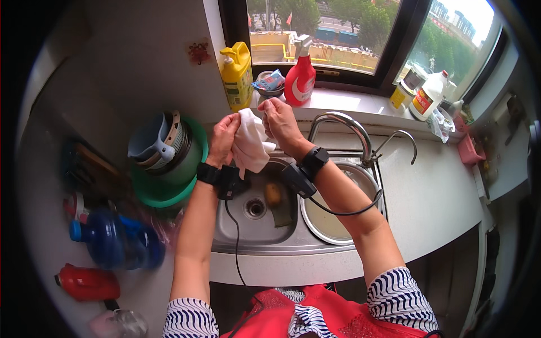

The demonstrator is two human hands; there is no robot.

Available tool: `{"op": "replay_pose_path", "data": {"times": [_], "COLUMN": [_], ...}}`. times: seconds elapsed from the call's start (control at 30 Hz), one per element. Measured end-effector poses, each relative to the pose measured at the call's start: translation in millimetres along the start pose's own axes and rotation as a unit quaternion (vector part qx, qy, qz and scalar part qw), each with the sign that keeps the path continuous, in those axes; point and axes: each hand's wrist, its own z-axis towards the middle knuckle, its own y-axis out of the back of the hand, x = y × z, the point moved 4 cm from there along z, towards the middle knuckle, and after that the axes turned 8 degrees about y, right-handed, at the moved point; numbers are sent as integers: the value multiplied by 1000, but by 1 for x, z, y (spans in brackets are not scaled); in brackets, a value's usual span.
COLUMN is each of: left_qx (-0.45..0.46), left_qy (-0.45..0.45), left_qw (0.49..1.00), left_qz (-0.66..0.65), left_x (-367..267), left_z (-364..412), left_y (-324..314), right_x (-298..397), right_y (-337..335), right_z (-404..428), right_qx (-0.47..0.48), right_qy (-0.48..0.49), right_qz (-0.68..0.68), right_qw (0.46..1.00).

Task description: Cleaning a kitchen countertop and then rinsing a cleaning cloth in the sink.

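Observation:
A white cloth [252, 143] hangs bunched from my left hand [223, 137], gripped between thumb and fingers. My right hand [280, 121] is raised just right of the cloth, its fingers curled; whether they pinch a part of the cloth is hard to tell. Both hands are above the back of the left sink basin [236, 228]. Down in that basin, right of the drain, lie a yellow object [273, 194] and a dull green piece [282, 218], seemingly a scouring pad. In the right basin sits a round metal bowl [315, 224] with cloudy liquid, partly hidden by my right arm.
Behind the right basin stands a chrome faucet [365, 139], with a thinner spout [412, 145] beside it. The windowsill holds a yellow pump bottle [237, 80], a red spray bottle [301, 80] and a white jug [427, 96]. Stacked basins [203, 148] and a blue water bottle [114, 238] are at left.

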Motion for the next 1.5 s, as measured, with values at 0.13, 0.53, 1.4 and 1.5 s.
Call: {"op": "replay_pose_path", "data": {"times": [0.13,0.53,1.4,1.5], "left_qx": [67,189,101,133], "left_qy": [110,214,-202,-108], "left_qw": [975,918,868,921], "left_qz": [-183,-277,443,349], "left_x": [71,145,158,175], "left_z": [-54,-168,-207,-190], "left_y": [-21,-128,-312,-318], "right_x": [4,21,168,172], "right_y": [2,123,283,328], "right_z": [-72,-204,-322,-340], "right_qx": [14,133,-17,-71], "right_qy": [248,-24,-104,-94], "right_qz": [-271,-190,132,133], "right_qw": [930,972,986,984]}}
